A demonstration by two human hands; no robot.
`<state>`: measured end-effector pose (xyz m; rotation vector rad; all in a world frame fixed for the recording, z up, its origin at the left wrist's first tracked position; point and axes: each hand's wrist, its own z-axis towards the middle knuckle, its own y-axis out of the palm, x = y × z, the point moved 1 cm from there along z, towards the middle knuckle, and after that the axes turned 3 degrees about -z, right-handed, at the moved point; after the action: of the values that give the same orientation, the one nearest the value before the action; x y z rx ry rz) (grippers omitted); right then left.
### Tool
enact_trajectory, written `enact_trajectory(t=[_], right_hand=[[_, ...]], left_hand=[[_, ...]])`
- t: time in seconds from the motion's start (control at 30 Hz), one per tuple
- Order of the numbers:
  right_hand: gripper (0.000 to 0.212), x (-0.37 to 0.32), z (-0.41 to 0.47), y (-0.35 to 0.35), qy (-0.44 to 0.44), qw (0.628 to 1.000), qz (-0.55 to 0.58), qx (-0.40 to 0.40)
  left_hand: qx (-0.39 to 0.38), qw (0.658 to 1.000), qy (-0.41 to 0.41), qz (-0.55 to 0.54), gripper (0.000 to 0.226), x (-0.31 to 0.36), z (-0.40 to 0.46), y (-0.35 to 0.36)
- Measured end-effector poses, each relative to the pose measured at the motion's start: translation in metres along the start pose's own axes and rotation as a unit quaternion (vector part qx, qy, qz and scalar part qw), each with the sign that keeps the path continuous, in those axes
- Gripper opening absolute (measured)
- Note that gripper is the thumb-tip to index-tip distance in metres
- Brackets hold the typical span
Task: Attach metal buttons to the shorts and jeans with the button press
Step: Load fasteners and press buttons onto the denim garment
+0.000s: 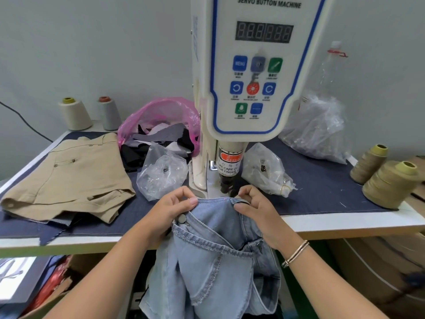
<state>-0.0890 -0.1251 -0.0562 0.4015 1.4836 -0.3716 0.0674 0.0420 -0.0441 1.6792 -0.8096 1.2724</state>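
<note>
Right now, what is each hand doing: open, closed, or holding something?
Left hand: grips the waistband of the jeans, near the button.
Right hand: grips the same waistband.

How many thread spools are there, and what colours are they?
Cream spool: 1
Grey spool: 1
Olive-tan spools: 2
Total: 4

Light-blue jeans (213, 256), apparently buttoned (182, 218), hang below the button press (243, 88).
</note>
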Motion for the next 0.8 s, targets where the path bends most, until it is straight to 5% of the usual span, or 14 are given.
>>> enact_trajectory(t=[0.23,0.8], right_hand=[[0.03,0.008,-0.003,-0.004,-0.067,0.993,0.048,0.084],[0.037,0.014,0.002,-0.007,-0.088,0.985,0.132,0.074]], left_hand=[[0.018,0.999,0.011,-0.025,0.013,-0.001,0.002,-0.002],[0.067,0.997,0.022,-0.023,0.008,-0.003,0.011,-0.002]])
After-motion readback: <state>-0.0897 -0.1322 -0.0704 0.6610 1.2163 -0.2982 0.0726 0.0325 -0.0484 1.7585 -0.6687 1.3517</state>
